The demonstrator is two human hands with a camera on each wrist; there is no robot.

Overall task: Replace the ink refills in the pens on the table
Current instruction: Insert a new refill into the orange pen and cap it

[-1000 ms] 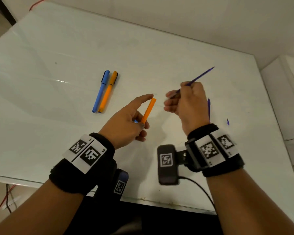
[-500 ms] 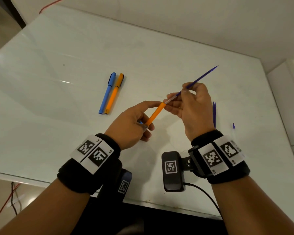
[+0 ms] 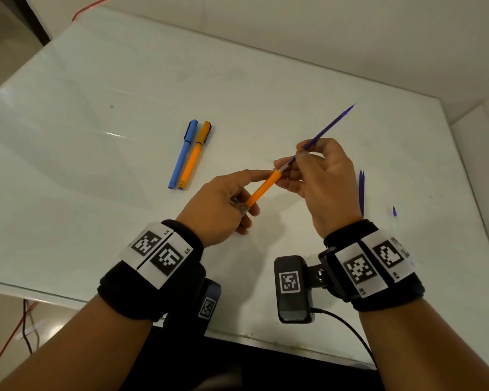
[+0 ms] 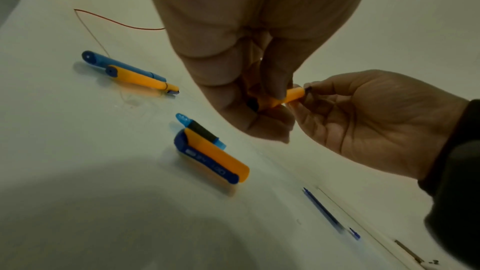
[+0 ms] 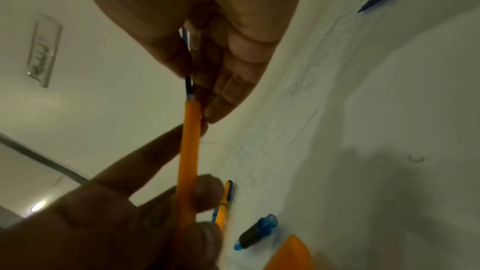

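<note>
Right hand (image 3: 319, 179) feeds purple refill (image 3: 326, 128) into orange barrel (image 3: 261, 190)

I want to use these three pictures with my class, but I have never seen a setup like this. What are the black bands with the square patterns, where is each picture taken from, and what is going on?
No machine here: a person wears cameras. The big picture comes from a head camera looking down; the other two come from cameras strapped to each wrist, on the patterned black bands.

The left hand holds an orange pen barrel. The right hand pinches a thin purple ink refill, its end at the barrel's mouth.

On the white table lie a blue pen and an orange pen side by side, spare refills at the right, and, seen from the wrists, an orange cap and a small blue-ended piece.
</note>
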